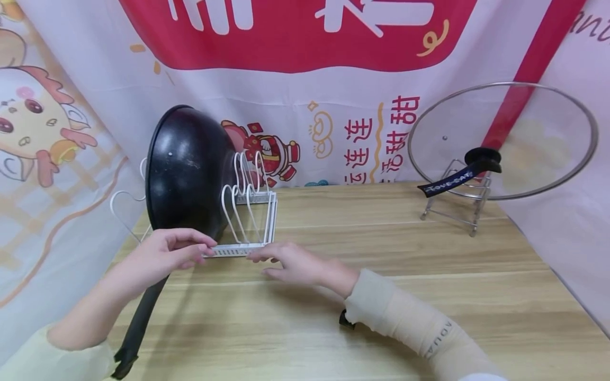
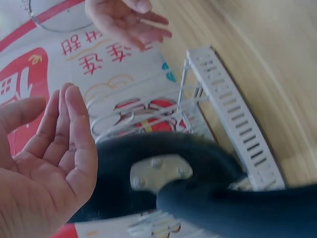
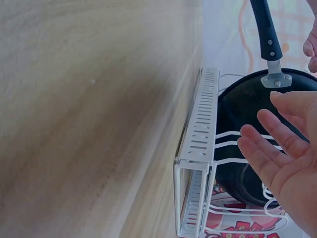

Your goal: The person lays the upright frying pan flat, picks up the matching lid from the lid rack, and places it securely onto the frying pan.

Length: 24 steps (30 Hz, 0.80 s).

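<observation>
A black wok (image 1: 190,164) stands on its side in a white wire rack (image 1: 271,219), its long handle (image 1: 145,312) pointing toward me. My left hand (image 1: 173,254) hovers by the rack's front left part, close over the wok's handle end. In the left wrist view its fingers (image 2: 62,134) are nearly straight with nothing in them. My right hand (image 1: 300,264) is at the rack's front right corner. Relaxed, spread fingers (image 3: 270,144) show in the right wrist view, holding nothing. The wok's side hides part of the rack's left end.
A glass lid (image 1: 538,174) with a black knob handle (image 1: 457,177) leans in a small metal stand (image 1: 478,211) at the right. A printed cloth (image 1: 305,84) hangs behind the wooden table (image 1: 362,233). A dark small object (image 1: 347,319) shows by the right sleeve.
</observation>
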Motion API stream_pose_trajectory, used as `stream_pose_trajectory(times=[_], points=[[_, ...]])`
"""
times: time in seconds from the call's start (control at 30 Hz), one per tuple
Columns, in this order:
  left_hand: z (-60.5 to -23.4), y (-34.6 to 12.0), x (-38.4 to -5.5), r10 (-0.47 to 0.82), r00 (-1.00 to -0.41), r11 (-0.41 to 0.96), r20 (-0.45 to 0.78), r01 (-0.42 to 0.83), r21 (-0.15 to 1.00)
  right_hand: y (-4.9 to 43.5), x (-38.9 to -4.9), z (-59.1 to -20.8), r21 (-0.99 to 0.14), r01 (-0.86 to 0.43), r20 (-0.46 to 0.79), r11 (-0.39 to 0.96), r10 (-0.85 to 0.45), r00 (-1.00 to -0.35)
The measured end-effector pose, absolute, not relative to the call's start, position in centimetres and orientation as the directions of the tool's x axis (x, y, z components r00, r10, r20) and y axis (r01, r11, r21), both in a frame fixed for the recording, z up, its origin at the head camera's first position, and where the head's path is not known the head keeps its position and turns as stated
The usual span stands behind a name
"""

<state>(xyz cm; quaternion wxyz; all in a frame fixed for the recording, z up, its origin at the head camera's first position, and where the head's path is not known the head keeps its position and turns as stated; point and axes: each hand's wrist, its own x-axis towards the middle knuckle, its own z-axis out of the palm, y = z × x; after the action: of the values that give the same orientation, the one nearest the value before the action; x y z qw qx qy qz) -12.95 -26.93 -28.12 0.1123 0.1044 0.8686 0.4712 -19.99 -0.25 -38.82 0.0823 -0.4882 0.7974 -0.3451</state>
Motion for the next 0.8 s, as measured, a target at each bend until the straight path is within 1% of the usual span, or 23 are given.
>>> stream_pose_trajectory(times=[0.13,0.23,0.37,0.47,0.63,0.8], points=[[-27.9,-28.3,-12.9,0.320,-0.942,0.570,-0.102,0.106,0.815,-0.4,-19.7,-39.0,-0.629,-0.730,0.218,0.267,-0.841,-0.495],[-27.7,-29.1,-12.8,0.318,-0.942,0.607,-0.110,0.113,0.787,-0.5,-19.6,-39.1,-0.617,-0.744,0.241,0.257,-0.838,-0.489],[-27.4,-30.2,-12.5,0.307,-0.947,0.646,-0.096,0.133,0.751,-0.6,-19.4,-39.1,-0.627,-0.740,0.259,0.245,-0.830,-0.494],[-27.3,-31.2,-12.5,0.304,-0.947,0.660,-0.105,0.130,0.740,-0.8,-19.2,-39.0,-0.656,-0.718,0.255,0.232,-0.827,-0.500],[-27.5,-33.0,-12.7,0.291,-0.948,0.661,-0.133,0.098,0.744,-1.3,-18.9,-39.0,-0.691,-0.693,0.251,0.206,-0.831,-0.497],[-28.0,-34.9,-12.7,0.299,-0.950,0.639,-0.093,0.127,0.759,-1.7,-18.7,-39.1,-0.709,-0.688,0.289,0.154,-0.827,-0.483]])
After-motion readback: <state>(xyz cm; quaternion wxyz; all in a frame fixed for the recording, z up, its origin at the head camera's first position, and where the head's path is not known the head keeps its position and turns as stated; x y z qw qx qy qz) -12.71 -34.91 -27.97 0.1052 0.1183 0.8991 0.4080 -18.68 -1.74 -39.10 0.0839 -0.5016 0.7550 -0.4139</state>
